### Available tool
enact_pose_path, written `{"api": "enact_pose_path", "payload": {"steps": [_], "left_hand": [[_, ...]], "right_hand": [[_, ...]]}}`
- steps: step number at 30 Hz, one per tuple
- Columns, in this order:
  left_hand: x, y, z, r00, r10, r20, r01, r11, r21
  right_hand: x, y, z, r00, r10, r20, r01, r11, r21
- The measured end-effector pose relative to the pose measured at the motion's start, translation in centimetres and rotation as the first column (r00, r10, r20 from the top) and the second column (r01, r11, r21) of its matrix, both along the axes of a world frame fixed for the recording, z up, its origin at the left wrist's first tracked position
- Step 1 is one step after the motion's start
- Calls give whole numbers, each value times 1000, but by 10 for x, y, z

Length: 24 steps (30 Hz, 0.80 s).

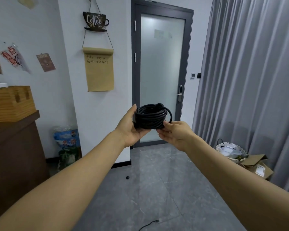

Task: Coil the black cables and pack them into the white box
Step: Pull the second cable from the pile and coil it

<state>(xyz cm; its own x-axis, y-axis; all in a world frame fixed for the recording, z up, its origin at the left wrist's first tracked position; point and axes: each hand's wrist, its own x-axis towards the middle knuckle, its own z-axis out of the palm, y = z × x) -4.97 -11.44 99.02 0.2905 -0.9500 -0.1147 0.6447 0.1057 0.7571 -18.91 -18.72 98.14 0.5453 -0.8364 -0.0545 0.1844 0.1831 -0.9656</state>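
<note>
A coiled black cable (151,116) is held up at arm's length in front of a frosted glass door. My left hand (132,126) cups the coil from the left and below, thumb raised along its side. My right hand (175,133) pinches the coil's lower right edge with its fingertips. One loop sticks out at the coil's right side. A loose end of another black cable (148,224) lies on the grey floor near the bottom edge. No white box is in view.
A dark wooden counter (15,147) with a wooden crate stands at the left. A plastic bag (67,144) leans against the wall. A wicker basket (231,150) and an open cardboard box (257,165) sit by the grey curtain. A small black object (127,177) lies on the floor.
</note>
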Motion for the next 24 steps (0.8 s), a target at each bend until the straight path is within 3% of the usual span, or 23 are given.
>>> {"api": "enact_pose_path", "payload": {"steps": [5, 13, 19, 24], "left_hand": [[-3, 2, -8, 989, 19, -149, -31, 996, -78], [-12, -3, -16, 987, 34, 155, -16, 993, -118], [-16, -1, -12, 919, 86, 385, -17, 984, -178], [-18, -4, -11, 885, 132, 446, -24, 971, -239]], "right_hand": [[-1, -2, -4, 991, -6, 130, -16, 986, 168], [-5, -6, -4, 958, 50, 284, -114, 971, 212], [-8, -3, -1, 946, 82, 314, -142, 975, 173], [-6, -5, 2, 935, 76, 348, -150, 970, 190]]}}
